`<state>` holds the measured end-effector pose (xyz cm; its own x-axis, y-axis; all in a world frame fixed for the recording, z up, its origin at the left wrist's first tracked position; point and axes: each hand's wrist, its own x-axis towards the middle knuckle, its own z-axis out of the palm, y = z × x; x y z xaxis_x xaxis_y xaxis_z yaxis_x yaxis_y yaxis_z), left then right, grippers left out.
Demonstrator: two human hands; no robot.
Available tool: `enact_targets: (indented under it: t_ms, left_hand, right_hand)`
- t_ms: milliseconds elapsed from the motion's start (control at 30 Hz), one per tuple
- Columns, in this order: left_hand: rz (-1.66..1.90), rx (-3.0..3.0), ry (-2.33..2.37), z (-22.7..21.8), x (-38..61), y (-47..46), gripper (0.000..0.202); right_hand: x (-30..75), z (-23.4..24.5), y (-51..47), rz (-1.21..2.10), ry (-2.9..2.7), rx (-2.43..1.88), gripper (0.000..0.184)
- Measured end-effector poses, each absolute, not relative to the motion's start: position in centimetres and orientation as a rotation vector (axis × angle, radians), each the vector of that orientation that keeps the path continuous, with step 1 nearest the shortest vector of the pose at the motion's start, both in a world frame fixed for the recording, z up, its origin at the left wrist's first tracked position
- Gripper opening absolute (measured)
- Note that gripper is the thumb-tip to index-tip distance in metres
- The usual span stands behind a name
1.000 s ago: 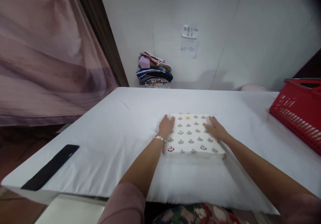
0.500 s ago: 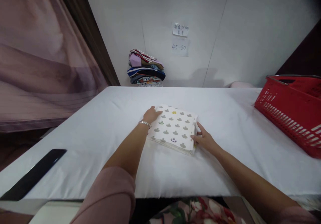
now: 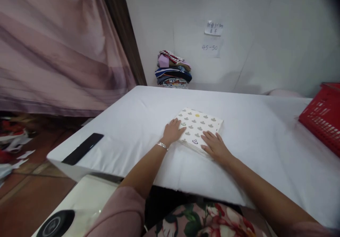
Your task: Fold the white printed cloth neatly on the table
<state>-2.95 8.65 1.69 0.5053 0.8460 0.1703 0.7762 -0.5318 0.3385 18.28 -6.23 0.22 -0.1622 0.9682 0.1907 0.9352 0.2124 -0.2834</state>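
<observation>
A folded white cloth [image 3: 201, 126] with a grey repeated print and a few coloured motifs lies flat on the white-covered table [image 3: 148, 123]. My left hand [image 3: 172, 131], with a silver bracelet at the wrist, rests on the cloth's left edge, fingers stretched out. On the near right corner lies my right hand [image 3: 215, 145], palm down with its fingers spread. Neither hand grips the cloth; both touch its top.
A red basket [image 3: 322, 113] stands at the table's right side. Toward the left edge lies a dark flat object [image 3: 83, 148]. Folded fabrics [image 3: 174, 69] are stacked beyond the far edge, below paper notes [image 3: 212, 38] on the wall. A pink curtain [image 3: 61, 46] hangs at left.
My hands have gone from holding the cloth's sides to lying flat on its top. My view has turned left, so things appear further right and more floor shows.
</observation>
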Motion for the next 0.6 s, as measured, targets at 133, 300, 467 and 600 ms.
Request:
enact_targets:
  t_ms: [133, 300, 467, 600]
  left_hand:
    - [0.734, 2.455, 1.305, 1.0, -3.5, 8.6, 0.036]
    - [1.222, 2.039, 1.427, -0.2, -4.9, 7.0, 0.03]
    - [1.432, 1.889, 1.484, -1.2, -5.9, 4.2, 0.02]
    - [1.442, 2.036, 1.455, -1.5, -6.1, 2.7, 0.022]
  right_hand:
    - [18.5, -0.2, -6.5, 0.101, -2.131, -1.775, 0.048]
    - [18.3, -0.2, -7.3, -0.022, -2.036, -1.637, 0.038]
    - [16.6, 0.2, -7.7, -0.191, -2.021, -1.439, 0.028]
    - [15.4, -0.2, -7.6, -0.237, -2.026, -1.429, 0.026]
